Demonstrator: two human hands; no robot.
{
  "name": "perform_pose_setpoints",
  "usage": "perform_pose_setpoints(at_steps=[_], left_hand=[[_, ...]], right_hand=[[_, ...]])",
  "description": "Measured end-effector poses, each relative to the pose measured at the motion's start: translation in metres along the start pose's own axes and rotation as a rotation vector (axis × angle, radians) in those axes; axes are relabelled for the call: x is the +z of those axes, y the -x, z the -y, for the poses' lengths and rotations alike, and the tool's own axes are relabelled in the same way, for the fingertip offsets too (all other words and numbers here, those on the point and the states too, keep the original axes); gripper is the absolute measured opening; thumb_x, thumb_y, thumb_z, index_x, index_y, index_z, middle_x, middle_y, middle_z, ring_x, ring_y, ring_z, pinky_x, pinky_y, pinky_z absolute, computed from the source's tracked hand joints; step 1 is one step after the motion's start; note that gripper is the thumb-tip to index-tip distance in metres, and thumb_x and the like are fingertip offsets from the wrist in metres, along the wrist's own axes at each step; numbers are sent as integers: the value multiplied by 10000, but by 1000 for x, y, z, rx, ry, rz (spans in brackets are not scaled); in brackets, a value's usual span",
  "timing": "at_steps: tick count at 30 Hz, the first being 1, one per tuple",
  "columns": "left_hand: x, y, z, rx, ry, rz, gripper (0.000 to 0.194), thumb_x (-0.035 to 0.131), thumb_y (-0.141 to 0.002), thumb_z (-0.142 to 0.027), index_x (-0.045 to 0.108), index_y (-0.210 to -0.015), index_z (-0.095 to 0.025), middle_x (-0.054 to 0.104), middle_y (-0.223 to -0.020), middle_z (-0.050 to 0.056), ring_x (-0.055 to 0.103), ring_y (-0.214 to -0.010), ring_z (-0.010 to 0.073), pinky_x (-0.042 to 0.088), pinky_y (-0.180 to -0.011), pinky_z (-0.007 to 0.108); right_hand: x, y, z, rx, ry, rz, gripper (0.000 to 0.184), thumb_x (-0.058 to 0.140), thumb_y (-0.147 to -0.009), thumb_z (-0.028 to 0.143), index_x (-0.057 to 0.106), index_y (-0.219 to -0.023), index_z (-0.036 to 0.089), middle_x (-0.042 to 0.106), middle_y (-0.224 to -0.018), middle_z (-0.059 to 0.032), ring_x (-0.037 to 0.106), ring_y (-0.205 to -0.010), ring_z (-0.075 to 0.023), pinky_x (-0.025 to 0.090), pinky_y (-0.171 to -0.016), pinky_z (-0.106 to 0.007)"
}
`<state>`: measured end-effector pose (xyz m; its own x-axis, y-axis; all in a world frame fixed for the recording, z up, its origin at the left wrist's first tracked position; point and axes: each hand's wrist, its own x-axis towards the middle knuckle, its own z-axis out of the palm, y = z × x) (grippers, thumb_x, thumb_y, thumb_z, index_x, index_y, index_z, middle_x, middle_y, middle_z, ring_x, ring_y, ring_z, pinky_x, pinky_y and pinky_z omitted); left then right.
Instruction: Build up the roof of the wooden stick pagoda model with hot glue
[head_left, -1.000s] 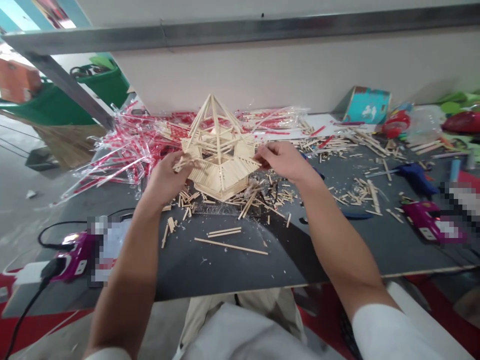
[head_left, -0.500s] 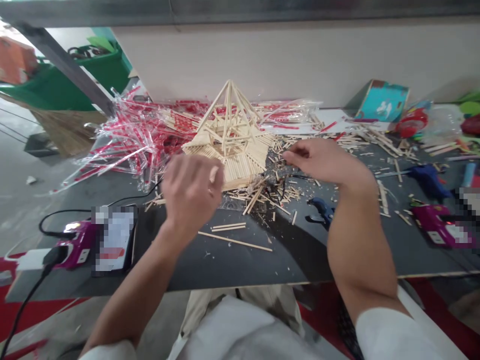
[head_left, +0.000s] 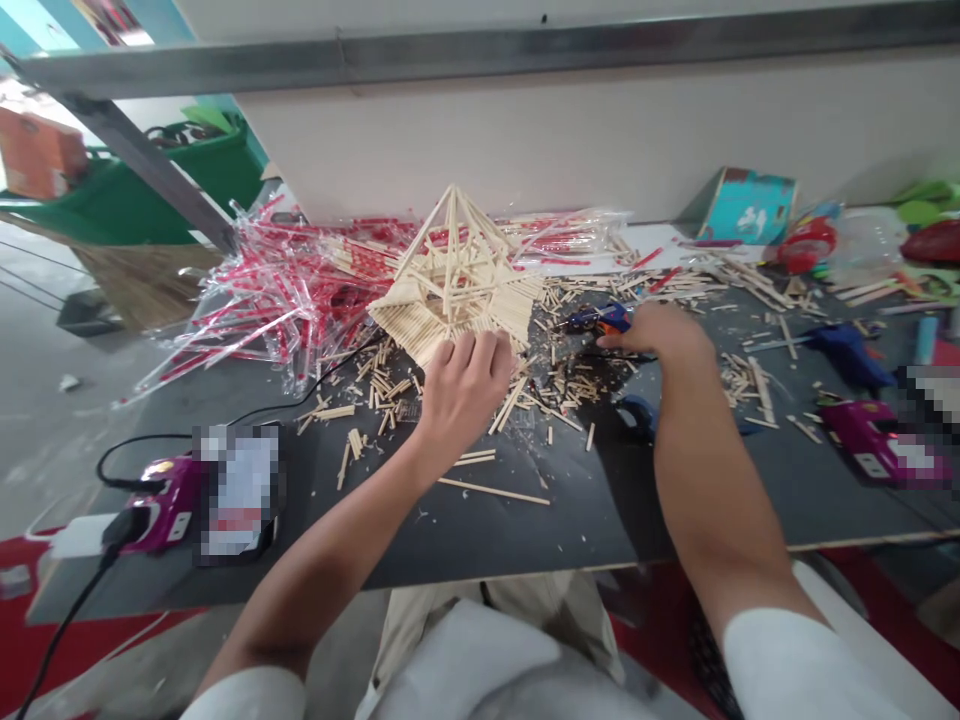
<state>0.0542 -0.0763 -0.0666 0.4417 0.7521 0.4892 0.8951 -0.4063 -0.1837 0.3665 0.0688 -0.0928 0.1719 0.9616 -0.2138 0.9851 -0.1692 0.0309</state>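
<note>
A pale model built of thin wooden sticks [head_left: 491, 275], with a pointed open frame on a slatted base, stands mid-table. My left hand [head_left: 469, 385] covers the model's near edge, its fingers curled; whatever is between the fingertips is hidden, and I cannot tell if it touches the model. To the right of the model, my right hand [head_left: 652, 330] is closed around a blue glue gun with an orange part [head_left: 604, 319], its nozzle end toward the model. Under my right forearm lies a blue-handled tool [head_left: 636, 415], partly hidden.
Loose stick pieces [head_left: 577, 380] litter the tabletop. Red-and-clear plastic wrappers [head_left: 292, 285] heap up behind on the left. A phone [head_left: 240, 490] lies by a purple power strip [head_left: 169, 500]. Another blue glue gun [head_left: 855, 355] and a purple strip [head_left: 877, 440] are at right.
My left hand has moved right to the model's front edge, uncovering stick pieces on the left. My right hand has shifted slightly right and down and now holds the glue gun.
</note>
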Motion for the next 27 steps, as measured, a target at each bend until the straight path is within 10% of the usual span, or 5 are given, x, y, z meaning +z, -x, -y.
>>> perform_pose_setpoints(at_steps=[5,27], left_hand=[[15,-4,0,5,-24,-154,321,493,-1096,-352,696,-1177,-118,688,-884,85,647,-760,215,438,-628,361],[18,-2,3,22,23,-209,288,536,-1083,-374,680,-1166,-138,709,-908,84,658,-768,226,441,-635,376]], right_hand=[[-1,0,3,22,69,185,665,661,-877,700,773,-1196,127,758,-1206,-214,732,-1091,-364,537,-855,-386],[6,-4,16,30,39,34,543,652,-912,527,782,-1202,87,757,-1215,-236,730,-1124,-372,566,-890,-398]])
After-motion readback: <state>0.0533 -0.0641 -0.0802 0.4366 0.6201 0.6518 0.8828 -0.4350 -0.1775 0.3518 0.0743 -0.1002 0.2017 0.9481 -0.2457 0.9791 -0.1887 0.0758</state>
